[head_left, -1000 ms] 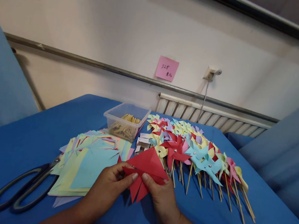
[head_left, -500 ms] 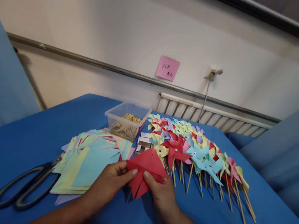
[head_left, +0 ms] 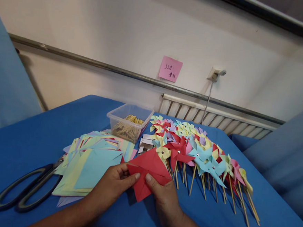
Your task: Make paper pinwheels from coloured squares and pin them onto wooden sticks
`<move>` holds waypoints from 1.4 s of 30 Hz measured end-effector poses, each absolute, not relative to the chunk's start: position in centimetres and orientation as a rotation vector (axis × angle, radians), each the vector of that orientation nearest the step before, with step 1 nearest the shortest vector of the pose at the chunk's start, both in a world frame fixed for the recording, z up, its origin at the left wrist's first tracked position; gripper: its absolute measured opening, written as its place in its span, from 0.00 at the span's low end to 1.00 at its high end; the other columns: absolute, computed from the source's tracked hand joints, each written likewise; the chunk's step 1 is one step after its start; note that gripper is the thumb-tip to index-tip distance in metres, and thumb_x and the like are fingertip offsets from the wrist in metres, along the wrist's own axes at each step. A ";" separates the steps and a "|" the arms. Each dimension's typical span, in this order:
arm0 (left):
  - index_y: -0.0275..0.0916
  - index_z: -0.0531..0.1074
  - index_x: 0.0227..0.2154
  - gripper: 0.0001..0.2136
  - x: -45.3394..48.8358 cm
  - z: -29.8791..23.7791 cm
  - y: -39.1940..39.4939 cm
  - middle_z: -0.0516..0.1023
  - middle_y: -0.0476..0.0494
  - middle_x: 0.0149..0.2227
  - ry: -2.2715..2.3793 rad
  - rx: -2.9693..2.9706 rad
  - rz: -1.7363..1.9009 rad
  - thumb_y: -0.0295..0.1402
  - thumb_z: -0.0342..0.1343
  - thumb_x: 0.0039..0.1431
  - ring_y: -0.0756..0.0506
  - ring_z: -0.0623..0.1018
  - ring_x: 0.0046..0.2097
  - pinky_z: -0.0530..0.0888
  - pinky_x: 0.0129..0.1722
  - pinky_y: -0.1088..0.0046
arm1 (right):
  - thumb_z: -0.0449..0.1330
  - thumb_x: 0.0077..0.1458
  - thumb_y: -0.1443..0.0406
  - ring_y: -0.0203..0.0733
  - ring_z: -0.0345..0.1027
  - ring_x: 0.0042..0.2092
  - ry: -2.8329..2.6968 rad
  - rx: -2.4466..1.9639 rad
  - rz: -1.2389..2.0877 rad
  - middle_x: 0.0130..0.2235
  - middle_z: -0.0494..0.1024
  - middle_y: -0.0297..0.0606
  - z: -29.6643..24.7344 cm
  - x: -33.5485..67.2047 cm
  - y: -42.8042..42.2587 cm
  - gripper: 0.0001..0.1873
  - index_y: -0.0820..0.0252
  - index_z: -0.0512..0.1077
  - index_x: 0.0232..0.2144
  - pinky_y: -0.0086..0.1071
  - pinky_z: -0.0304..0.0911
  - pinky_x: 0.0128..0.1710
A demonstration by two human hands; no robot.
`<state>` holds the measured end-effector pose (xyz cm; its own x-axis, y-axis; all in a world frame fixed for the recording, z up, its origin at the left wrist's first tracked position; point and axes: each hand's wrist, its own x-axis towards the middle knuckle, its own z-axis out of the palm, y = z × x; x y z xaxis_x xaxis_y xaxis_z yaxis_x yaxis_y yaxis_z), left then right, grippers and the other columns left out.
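Between my two hands is a square of red paper [head_left: 150,163] with slits running in from its corners. My left hand [head_left: 117,180] pinches its left side, thumb on top and fingers curled beneath. On the right side, my right hand [head_left: 165,194] grips it the same way, and the two thumb tips lie close together near the middle. The paper is held above the blue tablecloth [head_left: 123,218]. A stack of coloured paper squares [head_left: 95,172] lies left of my hands, partly over the blades of large dark-handled scissors [head_left: 29,188].
Behind the stack stands a clear plastic box [head_left: 128,122] of short wooden sticks. Small cardboard boxes [head_left: 146,143] sit beside it. Many finished paper pinwheels [head_left: 180,151] on sticks spread across the right side. A radiator [head_left: 188,111] and wall stand beyond the table.
The red paper has turned slightly in my hands, and its slits now look more closed. Both hands stay in nearly the same place.
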<state>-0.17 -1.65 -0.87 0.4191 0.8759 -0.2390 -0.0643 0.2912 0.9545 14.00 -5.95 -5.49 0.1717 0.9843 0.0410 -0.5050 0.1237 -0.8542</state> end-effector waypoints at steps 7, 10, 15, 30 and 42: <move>0.37 0.78 0.30 0.14 -0.2 -1.6 -1.5 0.82 0.45 0.30 0.925 1.088 0.759 0.39 0.68 0.39 0.43 0.78 0.34 0.73 0.38 0.68 | 0.70 0.43 0.62 0.53 0.73 0.46 -0.825 -0.832 1.226 0.44 0.80 0.43 -5.4 14.1 -6.0 0.22 0.59 0.77 0.43 0.47 0.65 0.50; 0.36 0.78 0.32 0.17 -0.3 -2.2 -1.1 0.82 0.44 0.29 0.919 1.087 0.728 0.40 0.68 0.39 0.42 0.78 0.33 0.73 0.38 0.67 | 0.70 0.42 0.62 0.52 0.74 0.45 -0.809 -0.887 1.235 0.43 0.81 0.44 -5.8 14.1 -6.0 0.22 0.60 0.77 0.42 0.47 0.65 0.50; 0.35 0.78 0.31 0.17 -0.3 -2.1 -0.8 0.80 0.44 0.27 0.951 1.160 0.672 0.42 0.67 0.40 0.43 0.77 0.30 0.72 0.33 0.68 | 0.71 0.41 0.61 0.52 0.74 0.43 -0.726 -0.812 1.279 0.42 0.81 0.44 -6.2 14.0 -5.8 0.23 0.61 0.77 0.41 0.46 0.66 0.47; 0.34 0.78 0.31 0.14 0.2 -1.2 -1.7 0.80 0.40 0.26 0.681 1.030 0.687 0.41 0.55 0.57 0.44 0.76 0.29 0.72 0.35 0.68 | 0.69 0.43 0.55 0.32 0.65 0.19 -0.736 -0.877 1.384 0.21 0.77 0.36 -6.3 13.9 -5.8 0.18 0.65 0.78 0.29 0.25 0.59 0.20; 0.34 0.78 0.31 0.15 -0.1 -0.1 -2.0 0.80 0.40 0.27 0.705 1.004 0.733 0.42 0.55 0.57 0.44 0.76 0.28 0.72 0.31 0.69 | 0.69 0.38 0.49 0.30 0.61 0.16 -0.886 -0.983 1.445 0.14 0.71 0.32 -5.8 13.6 -5.7 0.24 0.65 0.74 0.21 0.23 0.56 0.18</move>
